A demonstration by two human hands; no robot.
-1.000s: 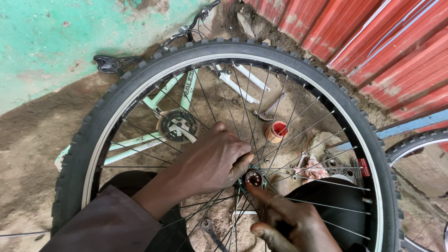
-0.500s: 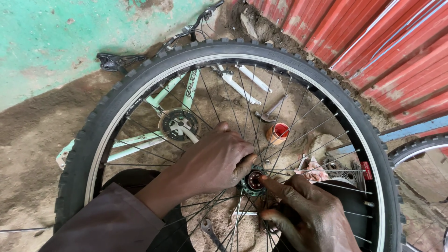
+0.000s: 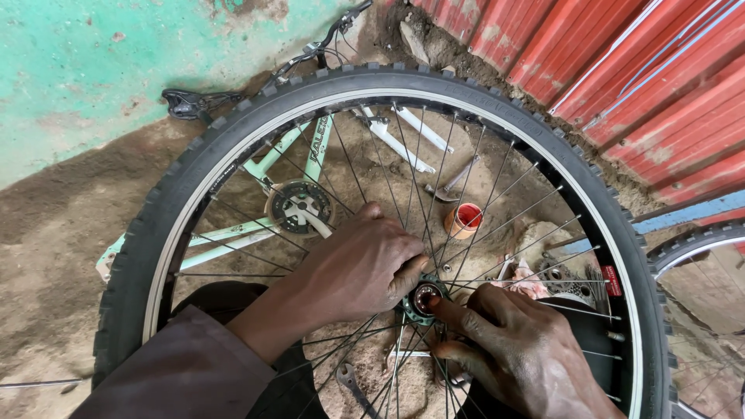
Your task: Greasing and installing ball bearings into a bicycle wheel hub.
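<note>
Nearest the camera, a brown sleeve point(image 3: 186, 372) leads up from the lower left to the left hand point(image 3: 361, 268), which lies over the spokes point(image 3: 497, 209) of a wheel point(image 3: 388, 85) with its fingers curled, the fingertips resting against the left side of the hub point(image 3: 423, 299). The right hand point(image 3: 524, 353) comes in from the lower right; its fingers are bent and close together, and the forefinger point(image 3: 450, 310) presses onto the reddish opening of the hub. Whether either hand actually grips the hub, I cannot tell. The hub sits at the middle of the wheel, between the two hands, with spokes fanning out to the silver rim point(image 3: 590, 202) and the knobbly black tyre point(image 3: 163, 225). Below the hub, on the dirt, a spanner point(image 3: 353, 384) shows between the spokes. Just right of the hub, behind the spokes, lie a toothed sprocket point(image 3: 563, 279) and a pale rag point(image 3: 524, 283). Further back through the spokes stands a small orange cup point(image 3: 464, 221) with a metal tool point(image 3: 454, 182) beside it. Behind the wheel's upper left lies a pale green bike frame point(image 3: 272, 163) with its chainring point(image 3: 299, 208), a black saddle point(image 3: 190, 103) at the far left. At the right edge part of a second wheel point(image 3: 698, 248) shows. Farthest off are a green wall point(image 3: 101, 62) at the top left and red corrugated sheeting point(image 3: 636, 70) at the top right.
</note>
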